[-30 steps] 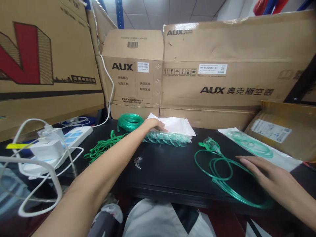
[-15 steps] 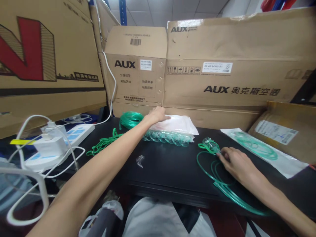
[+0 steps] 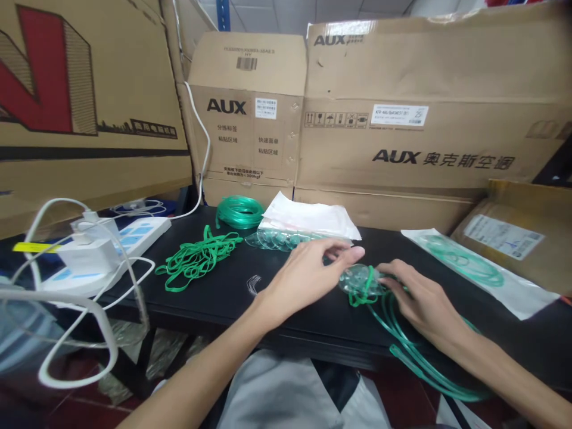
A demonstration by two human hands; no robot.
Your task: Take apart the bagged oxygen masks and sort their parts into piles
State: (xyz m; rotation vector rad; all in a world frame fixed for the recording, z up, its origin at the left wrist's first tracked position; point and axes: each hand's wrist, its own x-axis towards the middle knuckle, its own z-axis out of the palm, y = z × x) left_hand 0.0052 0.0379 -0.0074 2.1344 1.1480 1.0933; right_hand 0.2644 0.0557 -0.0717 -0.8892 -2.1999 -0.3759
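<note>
A clear oxygen mask with a green elastic strap around it is held just over the front right of the black table. My right hand grips its right end with thumb and fingers. From there green tubing runs down in loose loops, partly past the table's front edge. My left hand is at the mask's left side, fingers curved and thumb apart from them, with nothing visible between. Behind it lie a row of clear green-tinted masks and a stack of white pouches.
Left of centre are a heap of green elastic straps, a green tubing coil and thin metal strips. A power strip with white cables stands at left. A packed tubing pouch lies right. Cardboard boxes wall the back.
My left hand has come back from the white pouches to the mask at the right. My right hand has shifted slightly left with the mask and tubing.
</note>
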